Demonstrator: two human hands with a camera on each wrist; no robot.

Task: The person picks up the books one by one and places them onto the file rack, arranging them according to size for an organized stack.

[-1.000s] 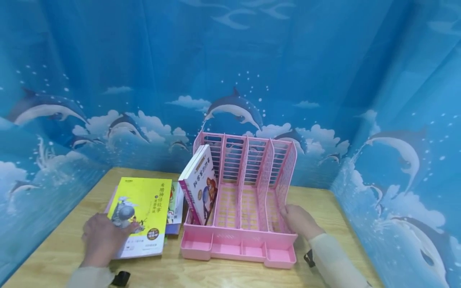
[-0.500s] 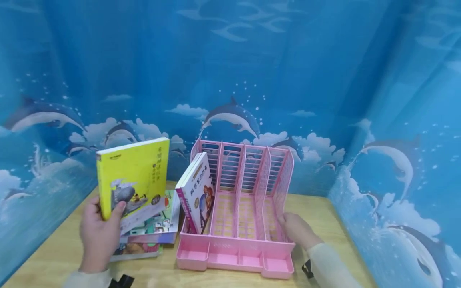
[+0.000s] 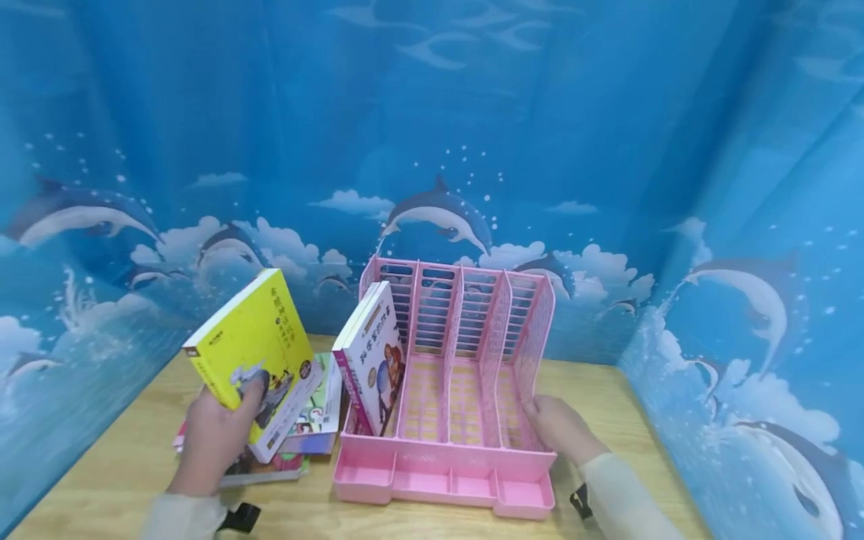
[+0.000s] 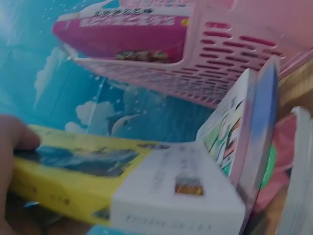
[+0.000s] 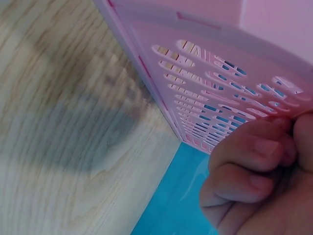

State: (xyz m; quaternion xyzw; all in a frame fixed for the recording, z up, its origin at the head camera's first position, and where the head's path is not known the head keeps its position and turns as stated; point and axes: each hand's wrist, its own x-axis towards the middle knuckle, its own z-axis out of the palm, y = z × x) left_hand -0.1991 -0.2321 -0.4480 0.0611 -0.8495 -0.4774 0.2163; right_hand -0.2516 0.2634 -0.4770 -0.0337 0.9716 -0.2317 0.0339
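My left hand (image 3: 219, 431) grips a thick yellow-and-white book (image 3: 259, 345) by its left side, thumb across the cover. The book tilts above several books lying in a pile (image 3: 322, 401). In the left wrist view, the yellow book (image 4: 83, 154) shows its spine, with the thumb on the cover. To its right stands a pink desktop book rack (image 3: 448, 444) with upright dividers. A white book with a magenta spine (image 3: 374, 367) leans in the leftmost slot. At the rack's right wall, my right hand (image 3: 563, 431) pinches the edge, its fingers (image 5: 234, 183) curled.
Small open trays (image 3: 421, 476) run along the rack's front. Everything stands on a wooden table (image 3: 601, 397), enclosed by a blue curtain (image 3: 304, 112) printed with dolphins. A black strap (image 3: 241, 517) sits at the left wrist.
My left hand has taken the yellow book off the pile, raised it and turned it toward the rack, uncovering the books beneath. My right hand stays at the rack's right wall.
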